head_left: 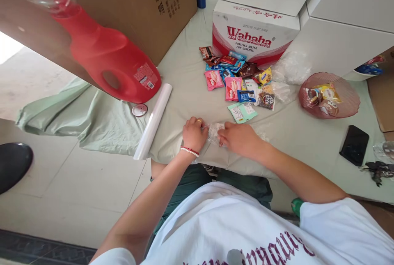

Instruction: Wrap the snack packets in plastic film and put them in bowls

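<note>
Between my two hands, near the table's front edge, lies a crumpled clear plastic bag (213,133). My left hand (195,133) has its fingers closed on the bag's left end; a red and white bracelet circles that wrist. From the other side, my right hand (240,138) pinches the same plastic with bent fingers. Just beyond the hands rests a mint-green snack packet (242,111). Behind it is a loose pile of small wrapped snacks, with pink packets (234,88) and a blue packet (246,95) in front. What the bag holds, if anything, I cannot make out.
A red jug (113,55) and a white roll (154,121) stand and lie to the left. Behind the snacks is a Wahaha carton (252,31). On the right are a pink glass bowl (349,100) with several packets, a black phone (354,145) and keys (377,170).
</note>
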{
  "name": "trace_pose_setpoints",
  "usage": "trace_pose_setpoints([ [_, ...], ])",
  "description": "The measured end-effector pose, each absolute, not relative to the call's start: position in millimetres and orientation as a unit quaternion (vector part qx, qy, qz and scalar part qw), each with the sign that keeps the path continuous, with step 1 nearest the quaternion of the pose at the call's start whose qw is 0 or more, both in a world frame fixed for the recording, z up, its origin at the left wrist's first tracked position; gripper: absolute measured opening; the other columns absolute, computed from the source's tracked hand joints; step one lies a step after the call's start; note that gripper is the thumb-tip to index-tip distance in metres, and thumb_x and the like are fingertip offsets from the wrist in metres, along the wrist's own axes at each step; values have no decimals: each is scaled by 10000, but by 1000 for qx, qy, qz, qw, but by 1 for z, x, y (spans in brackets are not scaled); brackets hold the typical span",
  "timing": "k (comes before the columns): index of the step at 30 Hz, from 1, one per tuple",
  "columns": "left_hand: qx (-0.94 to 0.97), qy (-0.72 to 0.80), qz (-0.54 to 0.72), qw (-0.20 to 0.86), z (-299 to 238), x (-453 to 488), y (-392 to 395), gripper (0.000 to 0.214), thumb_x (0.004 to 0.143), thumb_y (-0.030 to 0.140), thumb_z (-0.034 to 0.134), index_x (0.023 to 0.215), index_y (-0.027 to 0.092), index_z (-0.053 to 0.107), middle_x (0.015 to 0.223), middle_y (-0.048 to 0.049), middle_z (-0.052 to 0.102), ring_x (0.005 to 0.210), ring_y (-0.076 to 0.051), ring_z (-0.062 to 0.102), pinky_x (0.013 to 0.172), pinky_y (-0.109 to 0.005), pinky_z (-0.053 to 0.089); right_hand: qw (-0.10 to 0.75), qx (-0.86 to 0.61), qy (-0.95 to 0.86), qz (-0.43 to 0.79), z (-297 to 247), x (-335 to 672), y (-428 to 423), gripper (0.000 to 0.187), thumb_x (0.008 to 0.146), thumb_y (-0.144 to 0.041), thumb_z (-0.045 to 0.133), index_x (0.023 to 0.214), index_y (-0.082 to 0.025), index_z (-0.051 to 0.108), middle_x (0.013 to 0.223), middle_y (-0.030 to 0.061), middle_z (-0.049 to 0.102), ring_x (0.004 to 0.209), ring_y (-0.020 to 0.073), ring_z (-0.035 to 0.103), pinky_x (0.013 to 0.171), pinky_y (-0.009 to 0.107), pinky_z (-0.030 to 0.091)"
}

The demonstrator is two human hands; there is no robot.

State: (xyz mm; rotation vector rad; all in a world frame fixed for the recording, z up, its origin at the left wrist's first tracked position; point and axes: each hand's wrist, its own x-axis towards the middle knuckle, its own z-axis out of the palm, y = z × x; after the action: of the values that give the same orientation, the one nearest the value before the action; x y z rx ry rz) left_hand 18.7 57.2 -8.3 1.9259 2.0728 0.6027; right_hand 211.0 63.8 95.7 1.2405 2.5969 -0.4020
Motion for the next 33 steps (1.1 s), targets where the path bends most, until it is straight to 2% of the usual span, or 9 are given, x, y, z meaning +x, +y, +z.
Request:
trace_pose_setpoints([
  [3, 642, 707, 245, 168, -1, 12, 53, 66, 842, 209, 573, 781, 235, 572, 867, -69, 633, 841, -248, 617, 786, -375, 479, 101, 414, 892, -150, 73, 219, 31, 291, 1039, -282, 514, 1252, -213, 701, 1210, 146, 679, 1041, 284, 662, 785, 360, 521],
  [8, 558, 686, 321, 338, 24, 28, 41, 85, 825, 243, 595, 764, 239, 536, 642, 34, 552, 606, -157, 538, 615, -290, 441, -9, 450, 873, -187, 36, 225, 6, 454, 977, -167, 575, 1429, -203, 597, 1306, 157, 622, 1219, 311, 580, 906, 401, 577],
  [11, 556, 622, 350, 425, 34, 57, 29, 31, 848, 235, 579, 860, 226, 606, 714, 12, 636, 653, -156, 610, 635, -283, 505, -96, 448, 860, -224, 22, 227, -2, 441, 939, -138, 597, 1378, -177, 629, 1341, 170, 588, 1283, 322, 539, 1071, 489, 526],
  [13, 589, 587, 336, 442, 36, 75, 21, 172, 815, 164, 551, 934, 211, 666, 862, -32, 703, 750, -173, 666, 714, -311, 563, -153, 441, 847, -255, 18, 233, -8, 442, 921, -145, 614, 1362, -156, 632, 1378, 189, 569, 1324, 330, 519, 1119, 520, 494],
  [19, 720, 538, 278, 339, 25, 96, 6, 444, 795, 128, 532, 1208, 156, 694, 1251, -143, 637, 1174, -268, 642, 1054, -421, 551, -229, 490, 762, -358, 31, 279, -13, 277, 1040, -320, 476, 1107, -252, 737, 1055, 73, 710, 959, 222, 666, 848, 363, 591],
  [22, 763, 538, 233, 272, 21, 99, 1, 502, 809, 111, 515, 1291, 142, 652, 1327, -164, 610, 1244, -293, 606, 1072, -438, 537, -295, 650, 675, -187, 26, 303, 1, 407, 990, -453, 547, 1293, -216, 680, 1254, 148, 646, 1134, 304, 596, 940, 459, 549],
  [24, 781, 546, 198, 230, 20, 101, -2, 525, 807, 103, 517, 1318, 122, 637, 1368, -177, 606, 1265, -315, 594, 1079, -458, 527, -268, 688, 662, -129, 17, 314, 11, 515, 907, -479, 632, 1320, -173, 655, 1366, 193, 583, 1258, 366, 510, 1028, 537, 483],
  [29, 801, 557, 132, 176, 21, 104, -6, 569, 836, 114, 526, 1400, 126, 594, 1443, -175, 604, 1251, -332, 611, 969, -471, 547, -198, 673, 673, -234, 26, 313, 30, 233, 940, -420, 549, 939, -211, 651, 916, 70, 682, 883, 247, 600, 820, 374, 494],
  [33, 811, 552, 115, 154, 21, 104, -5, 507, 855, 109, 533, 1352, 143, 625, 1485, -167, 587, 1270, -324, 613, 949, -459, 531, -228, 620, 701, -268, 55, 275, 47, 141, 957, -345, 574, 915, -216, 613, 841, 21, 659, 785, 194, 590, 736, 303, 458],
])
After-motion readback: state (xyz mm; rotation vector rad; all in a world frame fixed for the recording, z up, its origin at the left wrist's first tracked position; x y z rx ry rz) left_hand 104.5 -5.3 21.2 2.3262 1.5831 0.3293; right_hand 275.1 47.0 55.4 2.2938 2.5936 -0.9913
